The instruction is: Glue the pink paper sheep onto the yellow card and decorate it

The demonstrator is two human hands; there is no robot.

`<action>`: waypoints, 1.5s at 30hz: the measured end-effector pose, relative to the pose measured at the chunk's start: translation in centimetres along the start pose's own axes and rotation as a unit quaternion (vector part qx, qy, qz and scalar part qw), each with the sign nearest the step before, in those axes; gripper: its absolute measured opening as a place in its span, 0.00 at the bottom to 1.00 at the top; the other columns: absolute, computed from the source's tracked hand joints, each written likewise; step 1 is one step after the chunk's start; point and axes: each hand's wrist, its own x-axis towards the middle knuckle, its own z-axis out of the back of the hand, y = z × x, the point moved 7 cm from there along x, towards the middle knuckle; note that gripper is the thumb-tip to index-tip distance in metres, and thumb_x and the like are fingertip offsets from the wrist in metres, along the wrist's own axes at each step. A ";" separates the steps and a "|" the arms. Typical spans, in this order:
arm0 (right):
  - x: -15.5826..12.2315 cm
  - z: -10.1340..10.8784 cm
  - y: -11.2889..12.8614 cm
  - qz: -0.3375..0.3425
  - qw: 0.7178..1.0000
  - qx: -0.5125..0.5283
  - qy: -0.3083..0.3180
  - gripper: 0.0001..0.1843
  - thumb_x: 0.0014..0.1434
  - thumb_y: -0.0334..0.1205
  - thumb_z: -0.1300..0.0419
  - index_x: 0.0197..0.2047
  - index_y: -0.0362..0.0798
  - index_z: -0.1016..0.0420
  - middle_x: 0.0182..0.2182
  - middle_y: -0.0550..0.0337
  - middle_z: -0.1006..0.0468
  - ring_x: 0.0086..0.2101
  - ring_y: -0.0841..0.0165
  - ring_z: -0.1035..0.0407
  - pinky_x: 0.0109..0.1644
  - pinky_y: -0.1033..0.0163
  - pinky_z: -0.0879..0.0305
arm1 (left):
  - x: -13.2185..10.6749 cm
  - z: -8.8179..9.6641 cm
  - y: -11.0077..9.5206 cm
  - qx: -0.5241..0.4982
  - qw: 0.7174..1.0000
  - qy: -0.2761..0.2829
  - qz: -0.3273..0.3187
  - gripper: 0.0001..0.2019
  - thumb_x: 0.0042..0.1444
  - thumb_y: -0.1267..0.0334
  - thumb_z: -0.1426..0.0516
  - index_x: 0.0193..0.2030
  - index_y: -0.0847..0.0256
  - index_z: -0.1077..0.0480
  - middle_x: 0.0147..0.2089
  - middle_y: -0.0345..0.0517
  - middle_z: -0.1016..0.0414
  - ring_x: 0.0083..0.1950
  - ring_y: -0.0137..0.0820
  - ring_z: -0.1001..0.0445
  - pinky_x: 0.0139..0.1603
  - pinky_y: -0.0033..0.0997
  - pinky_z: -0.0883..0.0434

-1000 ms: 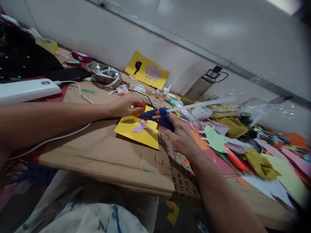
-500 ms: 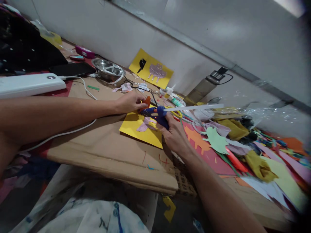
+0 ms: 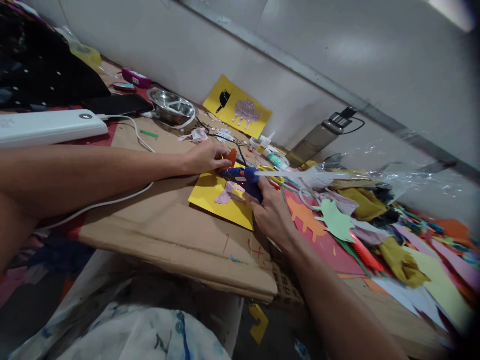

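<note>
Right hand [image 3: 272, 212]: closed around the grip of the blue hot-glue gun [image 3: 243, 179], nozzle pointing left, white glue stick [image 3: 300, 174] projecting from the rear.

Left hand [image 3: 204, 157]: pinches an orange paper piece [image 3: 230, 157] just at the nozzle.

Below both lies a yellow card [image 3: 219, 200] bearing a pink cutout [image 3: 228, 193], on brown cardboard [image 3: 168, 225] covering the desk.

Paper scraps [image 3: 375, 235] lie to the right; a steel bowl [image 3: 172, 106] stands behind.

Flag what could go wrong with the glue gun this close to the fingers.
1. The glue gun in the right hand has its nozzle right beside the left hand pinching the orange piece; glue could burn those fingertips.
2. Drips may land on the yellow card or pink cutout beneath.
</note>
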 end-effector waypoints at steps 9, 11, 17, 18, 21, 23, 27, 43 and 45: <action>-0.1 0.5 -0.8 -0.008 0.998 0.054 0.022 0.13 0.57 0.39 0.45 0.46 0.50 0.31 0.35 0.56 0.24 0.43 0.57 0.32 0.48 0.53 0.37 | 0.0 -0.4 0.3 -0.049 0.998 0.006 -0.025 0.14 0.58 0.62 0.46 0.24 0.65 0.28 0.21 0.39 0.28 0.22 0.22 0.35 0.25 0.23 0.42; -0.2 0.5 -0.9 -0.010 0.998 0.053 0.019 0.14 0.56 0.39 0.45 0.46 0.50 0.31 0.35 0.56 0.24 0.44 0.57 0.32 0.49 0.52 0.37 | 0.0 -0.5 0.3 -0.053 0.998 0.012 -0.029 0.14 0.58 0.61 0.47 0.24 0.64 0.28 0.21 0.39 0.27 0.22 0.22 0.34 0.25 0.23 0.41; 0.0 0.3 -0.7 -0.010 0.998 0.068 0.012 0.15 0.57 0.39 0.45 0.48 0.51 0.31 0.38 0.56 0.24 0.44 0.58 0.32 0.49 0.52 0.37 | 0.1 -0.4 0.3 -0.037 0.999 0.010 -0.015 0.12 0.57 0.63 0.47 0.27 0.65 0.27 0.23 0.39 0.26 0.24 0.23 0.33 0.26 0.23 0.42; 0.0 0.3 -0.7 -0.010 0.997 0.070 0.013 0.15 0.57 0.40 0.45 0.48 0.50 0.31 0.38 0.55 0.24 0.45 0.57 0.32 0.50 0.52 0.37 | 0.1 -0.4 0.3 -0.036 0.999 0.010 -0.012 0.12 0.56 0.63 0.46 0.27 0.65 0.26 0.23 0.39 0.26 0.24 0.23 0.33 0.26 0.24 0.42; 0.0 0.4 -0.7 -0.016 0.997 0.068 0.019 0.15 0.57 0.40 0.46 0.48 0.49 0.31 0.40 0.54 0.24 0.44 0.57 0.32 0.49 0.51 0.37 | 0.1 -0.5 0.3 -0.038 0.999 0.015 -0.009 0.12 0.57 0.63 0.46 0.26 0.65 0.27 0.23 0.39 0.26 0.24 0.23 0.33 0.26 0.23 0.41; -0.1 0.5 -0.8 -0.021 0.998 0.061 0.023 0.16 0.57 0.40 0.46 0.49 0.49 0.31 0.40 0.54 0.23 0.43 0.57 0.32 0.48 0.51 0.37 | 0.1 -0.5 0.2 -0.045 0.999 0.020 -0.017 0.13 0.57 0.63 0.47 0.25 0.64 0.28 0.23 0.39 0.27 0.24 0.22 0.33 0.26 0.23 0.41; -0.3 0.9 -1.2 -0.034 0.998 0.043 0.016 0.16 0.57 0.42 0.46 0.48 0.49 0.31 0.41 0.53 0.23 0.43 0.57 0.32 0.47 0.50 0.36 | 0.1 -0.4 0.3 -0.047 0.999 0.018 -0.008 0.12 0.57 0.62 0.46 0.27 0.65 0.26 0.24 0.40 0.25 0.24 0.22 0.33 0.27 0.23 0.41; -0.6 1.6 -1.2 -0.038 0.998 0.038 0.013 0.18 0.57 0.41 0.45 0.51 0.49 0.31 0.41 0.55 0.24 0.40 0.59 0.32 0.45 0.54 0.36 | 0.1 -0.2 0.5 -0.029 1.000 -0.007 -0.005 0.10 0.55 0.63 0.45 0.32 0.65 0.23 0.26 0.40 0.24 0.26 0.23 0.33 0.27 0.22 0.40; -0.6 1.6 -1.3 -0.045 0.998 0.033 0.015 0.18 0.58 0.41 0.46 0.51 0.49 0.31 0.40 0.54 0.24 0.40 0.59 0.32 0.46 0.53 0.37 | 0.1 -0.2 0.5 -0.031 0.999 -0.008 -0.004 0.11 0.55 0.63 0.45 0.32 0.65 0.23 0.26 0.40 0.24 0.26 0.24 0.33 0.28 0.23 0.40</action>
